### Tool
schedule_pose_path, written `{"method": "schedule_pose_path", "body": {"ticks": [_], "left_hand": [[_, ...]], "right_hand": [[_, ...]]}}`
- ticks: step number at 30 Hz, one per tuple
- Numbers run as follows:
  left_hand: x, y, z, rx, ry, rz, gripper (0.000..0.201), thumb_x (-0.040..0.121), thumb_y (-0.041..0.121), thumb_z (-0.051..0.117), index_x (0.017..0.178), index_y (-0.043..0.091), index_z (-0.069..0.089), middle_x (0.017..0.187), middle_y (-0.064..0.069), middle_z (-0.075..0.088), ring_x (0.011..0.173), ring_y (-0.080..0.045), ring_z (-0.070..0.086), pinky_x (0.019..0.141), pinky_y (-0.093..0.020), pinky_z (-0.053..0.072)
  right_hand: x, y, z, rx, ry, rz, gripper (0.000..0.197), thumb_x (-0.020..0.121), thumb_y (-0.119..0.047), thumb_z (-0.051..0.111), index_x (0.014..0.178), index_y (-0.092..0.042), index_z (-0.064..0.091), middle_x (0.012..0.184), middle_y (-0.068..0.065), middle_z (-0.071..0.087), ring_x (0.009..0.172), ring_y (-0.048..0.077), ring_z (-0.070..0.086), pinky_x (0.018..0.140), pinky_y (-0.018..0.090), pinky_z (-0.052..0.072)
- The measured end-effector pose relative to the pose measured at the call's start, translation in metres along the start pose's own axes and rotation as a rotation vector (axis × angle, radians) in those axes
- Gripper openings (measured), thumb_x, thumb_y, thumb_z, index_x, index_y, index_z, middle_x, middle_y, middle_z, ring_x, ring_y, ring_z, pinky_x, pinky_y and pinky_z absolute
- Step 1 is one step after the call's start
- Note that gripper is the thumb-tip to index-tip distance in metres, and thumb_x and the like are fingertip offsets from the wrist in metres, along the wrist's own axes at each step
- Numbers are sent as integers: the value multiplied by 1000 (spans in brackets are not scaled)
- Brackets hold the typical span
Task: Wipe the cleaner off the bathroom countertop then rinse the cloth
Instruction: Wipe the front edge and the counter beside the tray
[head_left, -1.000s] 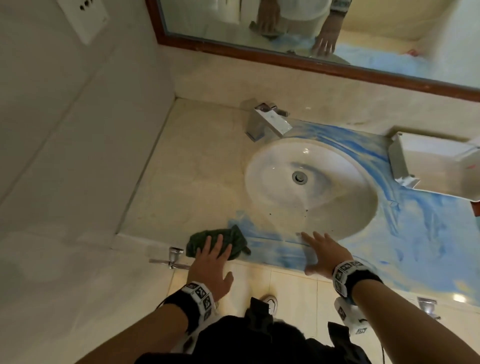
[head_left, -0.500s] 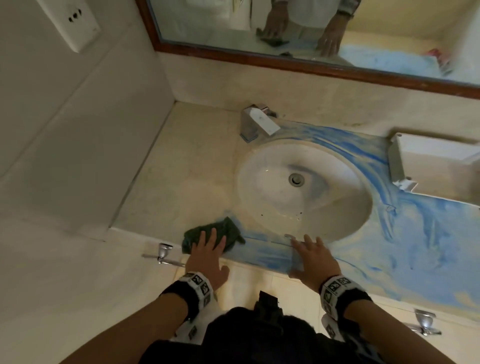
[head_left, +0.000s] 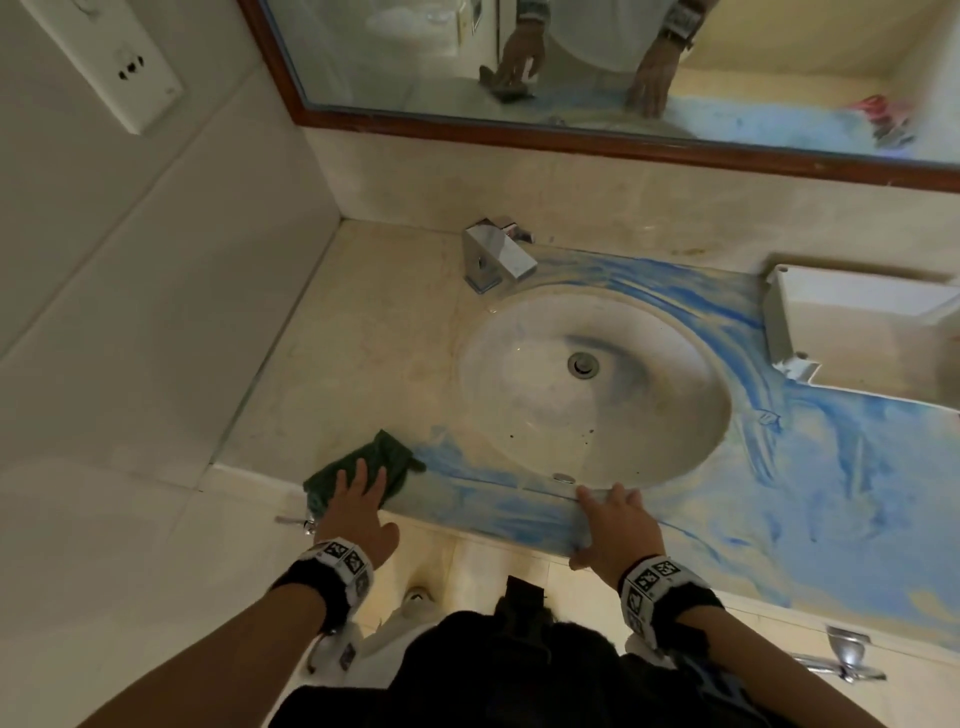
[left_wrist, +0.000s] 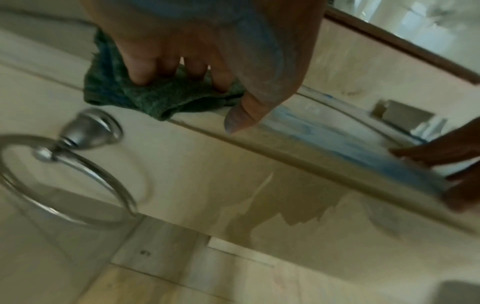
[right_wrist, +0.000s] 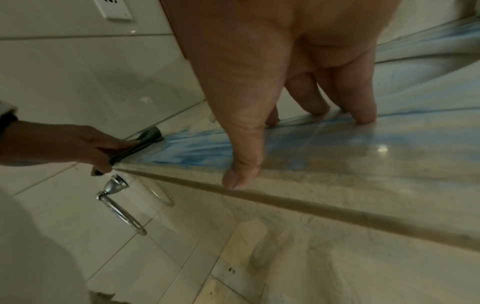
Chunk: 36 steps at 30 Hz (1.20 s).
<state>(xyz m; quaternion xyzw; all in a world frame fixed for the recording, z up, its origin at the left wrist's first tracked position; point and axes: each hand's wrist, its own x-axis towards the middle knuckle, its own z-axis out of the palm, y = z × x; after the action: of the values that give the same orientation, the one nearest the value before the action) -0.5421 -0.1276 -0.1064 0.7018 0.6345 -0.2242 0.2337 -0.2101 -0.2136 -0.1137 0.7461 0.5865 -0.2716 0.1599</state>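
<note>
The counter (head_left: 363, 332) carries blue cleaner (head_left: 841, 493) around the sink (head_left: 519, 415). The left hand (head_left: 358, 512) presses flat on the green cloth (head_left: 387, 457). The right hand (head_left: 618, 525) rests open on the edge, holding nothing.

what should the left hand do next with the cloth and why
Probably slide the cloth rightward along the front edge: the left hand presses it flat where the blue cleaner begins, and streaks run on to the right hand.

I count one crumpled dark green cloth (head_left: 363, 467) at the front edge of my beige stone worktop (head_left: 363, 338), one round white sink basin (head_left: 519, 395), one square chrome tap (head_left: 496, 257) at the back edge, one white rectangular tray (head_left: 857, 332) by the right edge, and two chrome towel rings (head_left: 847, 660) below the front edge.
</note>
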Motion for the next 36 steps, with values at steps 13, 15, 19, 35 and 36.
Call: {"method": "schedule_pose_path", "body": {"ticks": [13,15,19,35,36], "left_hand": [[-7,-13,7,85,-44,256,88,86,13,52,155,31,1,153,14,-23,149,-20,-12,120,-35,14],[-3,-37,-1,12,6,137,89,88,15,56,155,28,-1,154,12,-22,149,-21,-11,120,-34,12],[9,-35,-10,13,40,-19,94,87,30,57,155,26,-8,161,-2,-17,149,-28,-9,121,-41,12],[18,-50,-15,100,22,327,83,87,13,50,155,30,5,162,5,-13,149,-19,-10,120,-33,14],[21,-57,-18,64,36,279,83,88,13,51,155,30,5,162,5,-12,149,-19,-9,119,-31,17]], "right_hand": [[-2,-1,0,14,21,-6,93,69,-51,77,145,-34,25,141,13,32,136,39,24,94,43,50],[-1,-2,1,25,21,-2,93,69,-50,77,144,-34,25,142,14,31,137,39,23,95,43,50],[-1,-3,-1,27,9,13,95,69,-49,79,145,-33,25,143,15,30,137,40,22,96,43,48],[2,-12,2,58,-25,109,102,69,-44,81,150,-32,21,150,19,23,141,43,17,110,46,35],[4,-13,2,54,-32,116,103,68,-44,82,150,-31,20,151,20,23,142,44,16,111,46,34]]}}
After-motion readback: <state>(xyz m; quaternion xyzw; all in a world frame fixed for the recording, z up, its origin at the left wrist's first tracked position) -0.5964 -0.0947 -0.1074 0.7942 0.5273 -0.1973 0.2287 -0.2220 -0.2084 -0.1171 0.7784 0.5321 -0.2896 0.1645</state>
